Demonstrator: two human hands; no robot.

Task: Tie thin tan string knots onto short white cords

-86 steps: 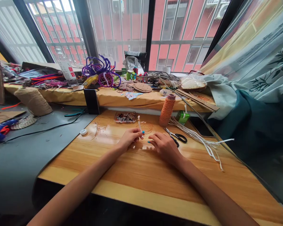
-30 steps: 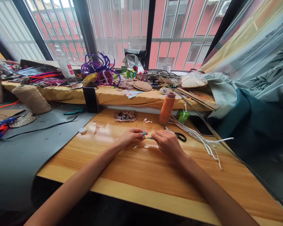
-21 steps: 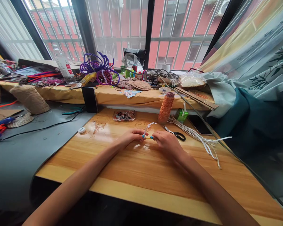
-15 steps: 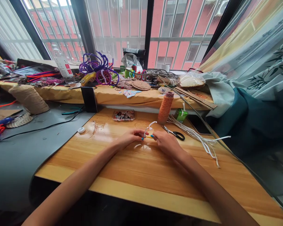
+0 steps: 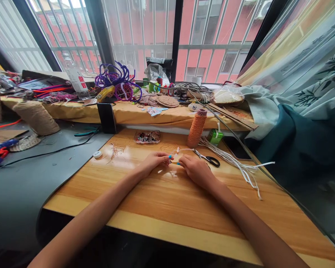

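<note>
Over the middle of the wooden table, my left hand [image 5: 158,160] pinches a white cord [image 5: 181,150] between thumb and fingers. The cord has a small knot or loop and its free end trails to the right, toward the scissors. My right hand [image 5: 194,167] is closed on a thin yellow stick-like tool [image 5: 174,162], whose tip reaches the left fingertips. Fingers hide most of this tool, so its exact kind cannot be made out. Black-handled scissors [image 5: 212,161] lie just beyond my right hand.
A cone of orange twine [image 5: 197,128] stands behind the hands, beside a green drink carton [image 5: 215,137]. White cords [image 5: 237,163] spread at the right near a phone [image 5: 236,147]. A clear bead box [image 5: 147,136] and a small white lid [image 5: 97,154] sit left of centre.
The white cord's end, which stood up in a curve above the fingers, now lies lower and stretches rightward. My left thumb has shifted up slightly; both hands stay close together.
</note>
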